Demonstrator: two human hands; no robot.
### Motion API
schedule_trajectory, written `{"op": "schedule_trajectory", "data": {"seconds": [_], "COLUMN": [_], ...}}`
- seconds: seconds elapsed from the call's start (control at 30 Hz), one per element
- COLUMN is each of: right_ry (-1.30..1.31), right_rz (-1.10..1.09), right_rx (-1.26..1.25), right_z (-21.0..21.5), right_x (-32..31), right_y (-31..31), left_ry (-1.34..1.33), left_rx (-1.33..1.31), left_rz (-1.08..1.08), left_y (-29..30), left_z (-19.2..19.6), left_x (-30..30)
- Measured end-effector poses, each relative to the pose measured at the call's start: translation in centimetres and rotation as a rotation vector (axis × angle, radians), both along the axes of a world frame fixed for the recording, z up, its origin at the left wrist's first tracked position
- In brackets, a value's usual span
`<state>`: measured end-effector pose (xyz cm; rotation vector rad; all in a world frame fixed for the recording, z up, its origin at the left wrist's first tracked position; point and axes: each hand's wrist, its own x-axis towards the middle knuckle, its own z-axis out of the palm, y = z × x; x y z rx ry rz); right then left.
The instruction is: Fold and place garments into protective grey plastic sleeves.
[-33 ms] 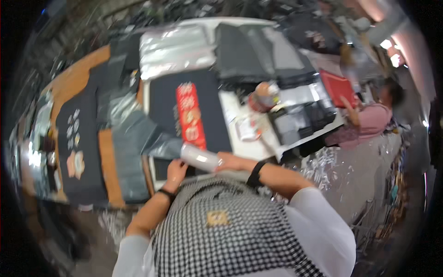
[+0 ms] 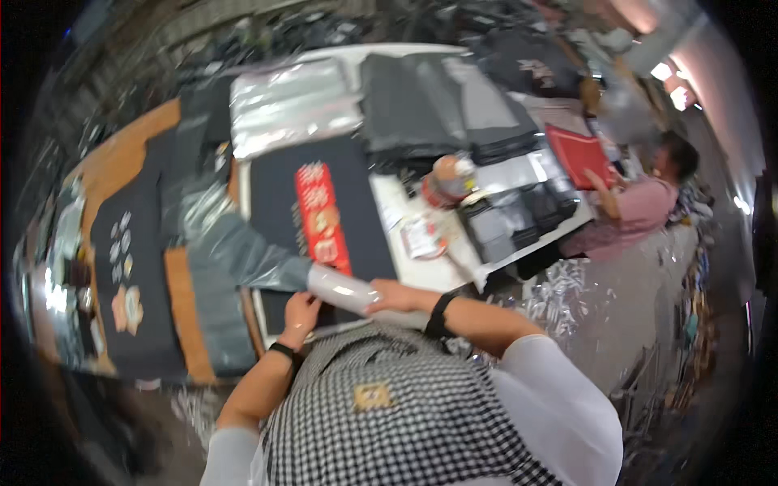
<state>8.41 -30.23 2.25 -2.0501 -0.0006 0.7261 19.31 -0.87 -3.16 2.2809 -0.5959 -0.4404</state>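
A shiny, whitish plastic roll (image 2: 344, 290) lies across the front of the table, close to my apron. My right hand (image 2: 397, 297) grips its right end with the fingers wrapped round it. From its left end a grey translucent plastic bag (image 2: 255, 257) trails off to the left. My left hand (image 2: 300, 314) is closed in a pinch just below the place where bag and roll meet; what is between its fingertips is hidden. Behind the roll a black T-shirt (image 2: 275, 194) with a red printed strip (image 2: 316, 215) lies flat.
Another black T-shirt (image 2: 138, 283) is spread on brown board at the left. Clear bags (image 2: 296, 105) and dark folded garments (image 2: 413, 101) fill the back. A jar (image 2: 448, 182) and a white packet (image 2: 423, 236) stand right of centre. A co-worker in pink (image 2: 636, 215) handles a red garment (image 2: 577, 154).
The table and everything on it sit slightly lower and further left in the picture. Both hands keep nearly the same hold at the roll.
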Motion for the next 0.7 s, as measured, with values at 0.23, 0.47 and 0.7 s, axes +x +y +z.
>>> {"op": "schedule_trajectory", "data": {"seconds": [0.23, 0.47, 0.7], "right_ry": [-0.289, 0.087, 0.089], "right_rz": [-0.556, -0.333, -0.241], "right_rx": [0.061, -0.109, -0.113], "right_z": [2.3, 2.5, -2.0], "right_x": [4.7, 5.6, 7.0], "right_y": [3.0, 6.4, 2.6], "left_ry": [-0.241, -0.017, 0.098], "left_rx": [-0.171, 0.137, 0.181], "left_rz": [0.006, -0.102, -0.054], "left_y": [-9.8, -6.5, -4.9], "left_z": [7.9, 2.9, 0.5], "left_x": [13.3, 12.9, 9.0]}}
